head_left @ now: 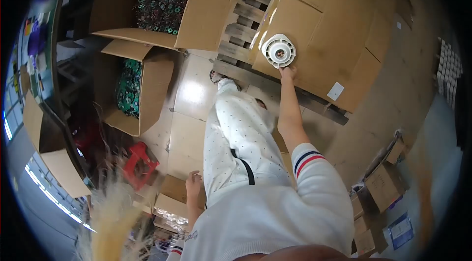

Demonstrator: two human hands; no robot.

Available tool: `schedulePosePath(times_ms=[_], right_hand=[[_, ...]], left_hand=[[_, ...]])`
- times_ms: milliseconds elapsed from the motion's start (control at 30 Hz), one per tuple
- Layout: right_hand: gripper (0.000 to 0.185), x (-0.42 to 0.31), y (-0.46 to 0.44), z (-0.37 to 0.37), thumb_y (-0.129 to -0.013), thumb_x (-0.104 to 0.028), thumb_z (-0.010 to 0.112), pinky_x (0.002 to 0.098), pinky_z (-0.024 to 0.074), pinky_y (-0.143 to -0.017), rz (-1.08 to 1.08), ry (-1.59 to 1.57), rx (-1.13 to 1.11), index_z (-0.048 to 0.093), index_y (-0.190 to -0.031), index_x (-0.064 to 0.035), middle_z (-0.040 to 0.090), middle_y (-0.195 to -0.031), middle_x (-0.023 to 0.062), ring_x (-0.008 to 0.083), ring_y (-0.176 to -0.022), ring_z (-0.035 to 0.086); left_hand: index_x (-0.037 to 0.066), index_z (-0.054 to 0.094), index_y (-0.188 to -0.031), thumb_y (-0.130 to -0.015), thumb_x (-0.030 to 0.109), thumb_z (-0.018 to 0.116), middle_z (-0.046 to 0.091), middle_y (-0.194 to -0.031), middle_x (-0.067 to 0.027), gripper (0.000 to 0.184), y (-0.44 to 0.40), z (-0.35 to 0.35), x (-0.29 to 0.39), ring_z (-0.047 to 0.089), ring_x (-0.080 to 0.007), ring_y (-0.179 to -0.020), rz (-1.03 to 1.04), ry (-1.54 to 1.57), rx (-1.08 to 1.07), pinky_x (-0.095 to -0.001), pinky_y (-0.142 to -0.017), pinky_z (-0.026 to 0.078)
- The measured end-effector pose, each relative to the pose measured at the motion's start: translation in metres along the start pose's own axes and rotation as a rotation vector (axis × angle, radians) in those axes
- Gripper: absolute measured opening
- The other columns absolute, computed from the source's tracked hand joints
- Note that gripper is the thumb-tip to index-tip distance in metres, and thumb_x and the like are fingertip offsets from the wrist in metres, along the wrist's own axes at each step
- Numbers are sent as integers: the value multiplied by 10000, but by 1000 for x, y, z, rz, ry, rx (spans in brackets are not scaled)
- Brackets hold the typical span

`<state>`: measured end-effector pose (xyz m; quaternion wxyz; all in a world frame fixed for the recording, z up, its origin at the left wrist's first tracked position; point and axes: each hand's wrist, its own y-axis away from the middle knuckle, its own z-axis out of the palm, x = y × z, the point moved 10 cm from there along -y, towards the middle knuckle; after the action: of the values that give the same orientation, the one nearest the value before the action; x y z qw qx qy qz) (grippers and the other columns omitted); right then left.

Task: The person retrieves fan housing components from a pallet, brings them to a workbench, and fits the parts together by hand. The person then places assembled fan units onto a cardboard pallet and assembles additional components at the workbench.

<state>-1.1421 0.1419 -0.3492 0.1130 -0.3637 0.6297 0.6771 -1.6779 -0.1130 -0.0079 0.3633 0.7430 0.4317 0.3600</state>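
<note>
My right hand (287, 73) reaches forward and grips the lower edge of a round white plastic housing (270, 50), which has a ribbed ring and a copper-coloured centre. The housing is over a large brown carton (339, 30); I cannot tell whether it rests on it. My left hand (194, 181) hangs low beside my left leg, fingers loosely bent and apart, with nothing visible in it.
Two open cardboard boxes stand ahead on the left, one with many small dark and green parts (164, 3), the other with green parts (129, 89). A wooden pallet (241, 30) lies under the carton. A red plastic stool (140, 165) is at left; more boxes (386, 185) are at right.
</note>
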Motion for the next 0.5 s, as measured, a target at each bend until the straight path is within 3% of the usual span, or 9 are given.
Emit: schedulePosePath(times_ms=[67, 100, 133, 200, 233, 333, 367, 400, 500], right_hand=[[527, -4, -26, -33, -771, -58, 584, 412, 362, -955, -174, 533, 221, 371, -1245, 21, 440, -1239, 241, 350, -1097, 480], [691, -31, 0, -21, -763, -234, 627, 483, 309, -983, -271, 637, 198, 284, -1318, -9, 368, -1296, 256, 424, -1160, 389], [691, -43, 15, -13, -763, -234, 627, 483, 309, -983, -276, 630, 201, 284, -1318, -9, 368, -1296, 256, 424, -1160, 389], [858, -90, 59, 44, -702, -398, 673, 479, 295, -992, -689, 1025, 107, 242, -1348, -35, 347, -1313, 259, 435, -1203, 330], [1027, -89, 67, 59, -614, -544, 692, 495, 268, -1000, -530, 1138, 77, 185, -1375, -75, 315, -1329, 271, 443, -1227, 286], [1101, -88, 83, 104, -570, -520, 744, 512, 256, -1003, -336, 1314, 27, 121, -1391, -131, 262, -1362, 265, 479, -1247, 217], [1122, -91, 87, 111, -563, -434, 781, 529, 258, -999, -426, 1372, 28, 78, -1399, -181, 190, -1368, 307, 485, -1245, 220], [1122, -90, 89, 110, -563, -434, 781, 529, 258, -999, -410, 1376, 32, 78, -1399, -181, 190, -1368, 307, 485, -1245, 220], [1076, -93, 93, 121, -582, -289, 797, 546, 284, -980, -383, 1483, -46, 85, -1388, -310, 87, -1382, 326, 516, -1230, 224]], left_hand=[[33, 571, -1033, -815, 93, 453, 629, -835, -145, 256, -10, -15, 10, 607, -212, -781, 4, -6, -29, -314, -681, 476], [26, 568, -1034, -821, 101, 447, 629, -839, -153, 255, -17, -17, 18, 605, -221, -783, 44, -72, -40, -325, -685, 474], [20, 564, -1034, -828, 109, 442, 628, -843, -161, 256, -26, -17, 24, 603, -230, -785, 85, -134, -51, -336, -690, 472], [16, 554, -1044, -845, 134, 449, 623, -894, -175, 254, -42, -15, 25, 597, -243, -803, 91, -86, -93, -348, -714, 466], [19, 553, -1049, -850, 135, 453, 622, -907, -173, 250, -48, -10, 30, 595, -239, -809, 77, -69, -144, -344, -721, 463], [23, 550, -1054, -858, 130, 457, 621, -917, -168, 242, -64, -8, 61, 591, -237, -819, 68, -56, -207, -336, -731, 457], [22, 549, -1055, -860, 123, 457, 621, -915, -166, 238, -65, -13, 73, 589, -239, -823, 77, -68, -211, -332, -735, 454], [22, 549, -1055, -860, 123, 457, 621, -915, -166, 238, -68, -18, 76, 589, -239, -823, 68, -79, -215, -332, -735, 454], [22, 551, -1050, -860, 112, 451, 621, -897, -168, 232, -91, -25, 90, 589, -230, -802, 94, -119, -193, -325, -717, 457]])
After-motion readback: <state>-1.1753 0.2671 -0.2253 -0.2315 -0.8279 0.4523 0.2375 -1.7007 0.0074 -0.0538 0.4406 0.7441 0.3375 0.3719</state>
